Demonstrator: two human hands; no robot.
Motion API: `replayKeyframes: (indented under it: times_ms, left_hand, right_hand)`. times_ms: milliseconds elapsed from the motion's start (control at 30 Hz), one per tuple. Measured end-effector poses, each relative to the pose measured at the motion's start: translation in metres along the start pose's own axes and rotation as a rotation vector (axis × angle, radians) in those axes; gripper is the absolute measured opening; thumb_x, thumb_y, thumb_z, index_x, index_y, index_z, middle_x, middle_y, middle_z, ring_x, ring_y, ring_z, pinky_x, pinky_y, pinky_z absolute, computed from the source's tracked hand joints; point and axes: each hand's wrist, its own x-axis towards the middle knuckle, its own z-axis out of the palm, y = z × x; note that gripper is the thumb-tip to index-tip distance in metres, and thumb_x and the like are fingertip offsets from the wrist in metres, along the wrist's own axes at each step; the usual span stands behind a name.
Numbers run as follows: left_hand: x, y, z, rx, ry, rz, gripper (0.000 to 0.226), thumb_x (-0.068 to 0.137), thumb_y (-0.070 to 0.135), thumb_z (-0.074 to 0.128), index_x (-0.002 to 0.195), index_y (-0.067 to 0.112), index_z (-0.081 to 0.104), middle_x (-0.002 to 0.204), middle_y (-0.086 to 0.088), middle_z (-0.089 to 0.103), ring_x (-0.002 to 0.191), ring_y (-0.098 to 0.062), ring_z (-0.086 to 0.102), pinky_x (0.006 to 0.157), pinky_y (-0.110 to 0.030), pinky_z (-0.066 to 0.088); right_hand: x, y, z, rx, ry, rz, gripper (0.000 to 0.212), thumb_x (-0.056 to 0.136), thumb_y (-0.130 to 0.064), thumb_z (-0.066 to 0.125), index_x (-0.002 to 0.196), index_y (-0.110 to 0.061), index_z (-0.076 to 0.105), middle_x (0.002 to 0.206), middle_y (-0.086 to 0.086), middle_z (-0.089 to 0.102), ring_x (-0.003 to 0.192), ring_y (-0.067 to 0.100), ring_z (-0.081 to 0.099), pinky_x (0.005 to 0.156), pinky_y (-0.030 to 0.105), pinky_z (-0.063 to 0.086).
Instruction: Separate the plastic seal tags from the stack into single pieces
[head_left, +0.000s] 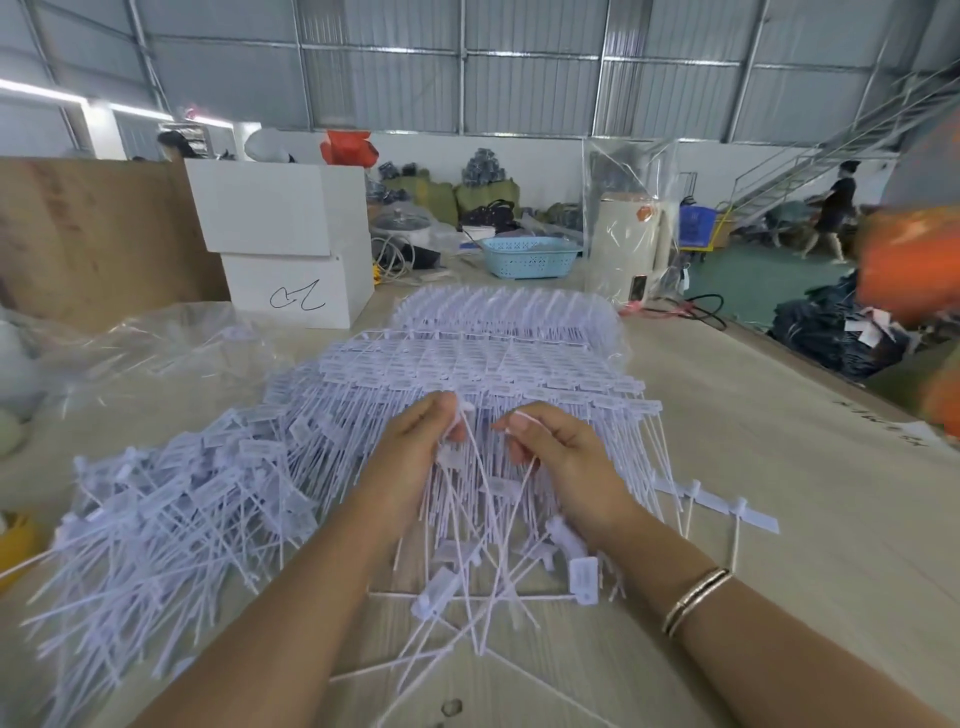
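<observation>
A wide stack of white plastic seal tags (493, 358), still joined in rows, lies across the middle of the table. My left hand (421, 441) pinches the top of a tag strip (470, 447) at the stack's near edge. My right hand (550, 447) pinches a neighbouring strip (524, 478) just to the right; both strips hang down between my hands. A heap of loose single tags (166, 519) spreads out to the left. More loose tags (519, 571) lie under my wrists.
Clear plastic wrap (135, 348) lies at the left, white boxes (291, 244) stand behind it, and a blue basket (530, 257) sits at the back. The table's right edge (810, 364) drops to a floor with dark bundles. A person (831, 213) walks far right.
</observation>
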Motion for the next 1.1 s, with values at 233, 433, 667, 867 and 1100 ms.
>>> replayKeyframes:
  times_ms: [233, 433, 667, 867, 1100]
  left_hand:
    - [0.004, 0.01, -0.003, 0.071, -0.096, 0.038, 0.012, 0.077, 0.012, 0.045, 0.066, 0.009, 0.049, 0.052, 0.01, 0.043, 0.049, -0.006, 0.037, 0.054, -0.024, 0.028]
    - [-0.003, 0.001, 0.001, 0.339, -0.215, 0.139, 0.019, 0.09, 0.015, 0.046, 0.076, 0.017, 0.058, 0.064, 0.001, 0.047, 0.059, -0.016, 0.038, 0.058, -0.029, 0.028]
    - [-0.001, -0.007, 0.002, 0.379, -0.173, 0.143, 0.019, 0.096, 0.016, 0.051, 0.105, 0.032, 0.046, 0.097, 0.001, 0.059, 0.079, -0.012, 0.057, 0.072, -0.035, 0.045]
    - [0.001, -0.003, -0.002, 0.259, -0.17, 0.111, 0.028, 0.084, 0.04, 0.047, 0.064, 0.023, 0.057, 0.064, 0.004, 0.054, 0.068, -0.018, 0.049, 0.069, -0.03, 0.033]
    - [0.0, -0.005, 0.003, 0.323, -0.216, 0.125, 0.024, 0.081, 0.038, 0.049, 0.064, 0.024, 0.056, 0.063, 0.001, 0.044, 0.064, -0.014, 0.041, 0.064, -0.029, 0.028]
  right_hand:
    - [-0.004, 0.01, -0.012, -0.652, -0.133, -0.138, 0.019, 0.091, -0.024, 0.051, 0.08, -0.022, 0.066, 0.075, -0.02, 0.053, 0.073, -0.005, 0.05, 0.073, 0.019, 0.035]
    - [-0.006, 0.006, -0.001, -0.361, 0.024, -0.017, 0.022, 0.095, -0.043, 0.045, 0.08, -0.033, 0.057, 0.068, -0.017, 0.054, 0.064, -0.002, 0.048, 0.061, 0.011, 0.037]
    - [-0.002, 0.008, 0.003, -0.313, 0.086, 0.027, 0.033, 0.091, -0.026, 0.06, 0.065, -0.02, 0.041, 0.054, -0.011, 0.038, 0.048, 0.005, 0.033, 0.048, 0.015, 0.03]
    - [-0.002, 0.007, 0.001, -0.117, 0.015, 0.071, 0.013, 0.096, -0.02, 0.052, 0.084, -0.017, 0.048, 0.076, 0.011, 0.045, 0.066, 0.017, 0.041, 0.061, 0.02, 0.038]
    - [0.005, 0.0, -0.001, -0.239, -0.092, 0.076, 0.014, 0.095, -0.031, 0.053, 0.084, -0.031, 0.063, 0.079, -0.015, 0.059, 0.072, 0.0, 0.054, 0.072, 0.02, 0.042]
